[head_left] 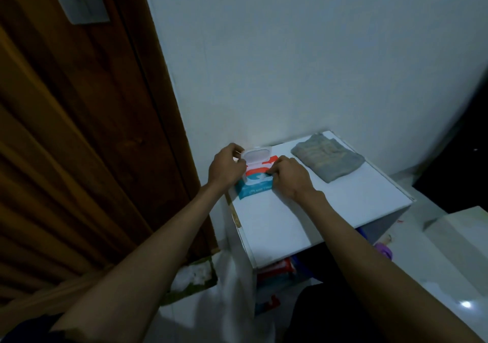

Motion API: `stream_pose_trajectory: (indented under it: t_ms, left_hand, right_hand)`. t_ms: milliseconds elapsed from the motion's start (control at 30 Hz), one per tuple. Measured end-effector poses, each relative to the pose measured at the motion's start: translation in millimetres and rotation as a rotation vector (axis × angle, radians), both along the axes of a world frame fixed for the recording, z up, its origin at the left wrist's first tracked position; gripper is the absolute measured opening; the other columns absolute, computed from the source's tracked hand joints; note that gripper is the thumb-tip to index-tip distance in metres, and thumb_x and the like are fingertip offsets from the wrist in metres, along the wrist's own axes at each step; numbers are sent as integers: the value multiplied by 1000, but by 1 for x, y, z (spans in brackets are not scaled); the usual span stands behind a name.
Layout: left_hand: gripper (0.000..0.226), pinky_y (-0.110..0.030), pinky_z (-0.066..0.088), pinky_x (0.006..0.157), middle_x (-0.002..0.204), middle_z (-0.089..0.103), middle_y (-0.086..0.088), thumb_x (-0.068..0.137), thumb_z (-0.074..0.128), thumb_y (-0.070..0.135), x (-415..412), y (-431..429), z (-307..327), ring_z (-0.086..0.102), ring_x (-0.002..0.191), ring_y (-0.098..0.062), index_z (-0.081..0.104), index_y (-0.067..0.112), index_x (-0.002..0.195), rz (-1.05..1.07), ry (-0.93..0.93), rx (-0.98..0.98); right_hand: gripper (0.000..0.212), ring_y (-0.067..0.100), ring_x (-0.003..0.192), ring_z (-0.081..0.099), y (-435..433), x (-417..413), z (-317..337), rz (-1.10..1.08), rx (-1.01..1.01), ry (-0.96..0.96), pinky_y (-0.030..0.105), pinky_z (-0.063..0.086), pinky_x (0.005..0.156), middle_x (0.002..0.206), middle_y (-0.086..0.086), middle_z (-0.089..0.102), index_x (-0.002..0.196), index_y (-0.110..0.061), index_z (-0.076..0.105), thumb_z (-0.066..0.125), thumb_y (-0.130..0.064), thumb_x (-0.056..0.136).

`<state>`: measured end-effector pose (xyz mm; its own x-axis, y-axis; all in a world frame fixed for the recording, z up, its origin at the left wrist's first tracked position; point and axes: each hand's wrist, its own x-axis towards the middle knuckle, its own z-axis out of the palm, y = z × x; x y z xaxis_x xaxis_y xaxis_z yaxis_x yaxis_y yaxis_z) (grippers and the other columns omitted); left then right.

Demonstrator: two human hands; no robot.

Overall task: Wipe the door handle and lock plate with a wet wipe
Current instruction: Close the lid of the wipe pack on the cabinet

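A blue and red wet wipe pack (254,187) lies at the back left of a white cabinet top (303,218), its white flip lid (256,157) standing open. My left hand (225,168) holds the pack's left side by the lid. My right hand (289,179) pinches at the pack's opening, where a bit of white wipe shows. The brown wooden door (79,131) fills the left, with a grey metal lock plate (79,0) at the top left. The door handle is out of view.
A folded grey cloth (328,159) lies at the back right of the cabinet top. A white wall (290,52) stands behind. Below the cabinet are a white bag (232,290), a box of white scraps (194,276) and red and blue items on a shelf.
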<state>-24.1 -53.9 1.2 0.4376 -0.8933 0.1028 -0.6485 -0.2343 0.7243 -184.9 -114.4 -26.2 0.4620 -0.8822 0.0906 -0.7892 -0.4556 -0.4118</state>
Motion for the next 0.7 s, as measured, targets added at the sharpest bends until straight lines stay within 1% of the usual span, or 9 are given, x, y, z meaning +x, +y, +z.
stream_pose_trajectory:
  t_ms: [100, 167, 267, 367, 400, 467, 567, 633, 700]
  left_hand:
    - [19, -15, 45, 64, 113, 67, 0, 90, 63, 17, -4, 11, -3, 63, 95, -17, 64, 17, 109, -75, -75, -12]
    - [20, -15, 40, 59, 110, 67, 1, 87, 64, 16, -7, 18, -5, 62, 92, -15, 66, 18, 106, -120, -151, -12]
    - [25, -22, 43, 71, 114, 65, -2, 90, 57, 18, -9, 26, -10, 57, 102, -17, 68, 18, 113, -171, -271, -31]
    - [30, -18, 32, 68, 122, 64, -4, 95, 53, 22, -11, 32, -19, 52, 107, -18, 67, 16, 121, -224, -378, -35]
    - [32, -17, 32, 68, 124, 63, -4, 96, 51, 23, -11, 34, -23, 50, 109, -18, 67, 15, 124, -241, -411, -30]
    - [41, -18, 36, 77, 128, 62, -4, 96, 44, 31, -12, 39, -32, 49, 112, -19, 65, 15, 128, -275, -490, -15]
    - [55, -27, 42, 87, 129, 61, -3, 90, 33, 37, -14, 45, -40, 48, 113, -20, 63, 16, 130, -288, -515, 3]
    - [51, -29, 43, 91, 131, 58, -3, 93, 38, 39, -16, 45, -40, 47, 114, -19, 60, 16, 133, -271, -504, 21]
    - [48, -31, 44, 97, 134, 54, -1, 95, 52, 39, -16, 44, -39, 47, 117, -19, 55, 17, 137, -267, -476, 38]
  right_hand:
    - [29, 28, 103, 64, -10, -6, 13, -58, 84, -120, 32, 48, 89, 110, 8, 72, 103, -17, 76, 56, -8, 85]
    - [27, 29, 100, 65, -14, -10, 23, -103, 52, -201, 32, 48, 87, 104, 10, 73, 98, -15, 74, 55, -5, 83]
    - [26, 27, 96, 62, -8, -10, 30, -104, -64, -234, 36, 48, 83, 105, 8, 70, 102, -14, 66, 54, -3, 81]
    - [33, 26, 99, 62, 4, -9, 19, 56, -117, -133, 35, 47, 84, 111, 7, 68, 113, -18, 68, 57, -6, 83]
    - [34, 27, 102, 61, 10, -10, 11, 85, -130, -79, 36, 47, 86, 113, 8, 67, 115, -17, 68, 57, -7, 85]
    - [35, 30, 110, 60, 23, -14, -11, 115, -216, 12, 39, 49, 91, 122, 10, 66, 121, -14, 68, 57, -8, 88]
    - [37, 32, 124, 56, 33, -17, -34, 104, -266, -1, 42, 47, 101, 134, 13, 61, 128, -10, 64, 59, -8, 92]
    - [37, 28, 128, 53, 30, -15, -33, 95, -207, -17, 40, 44, 106, 139, 11, 57, 132, -11, 61, 55, -10, 96]
    - [36, 25, 130, 51, 27, -8, -27, 85, -119, -56, 38, 41, 111, 143, 9, 53, 134, -11, 58, 52, -14, 98]
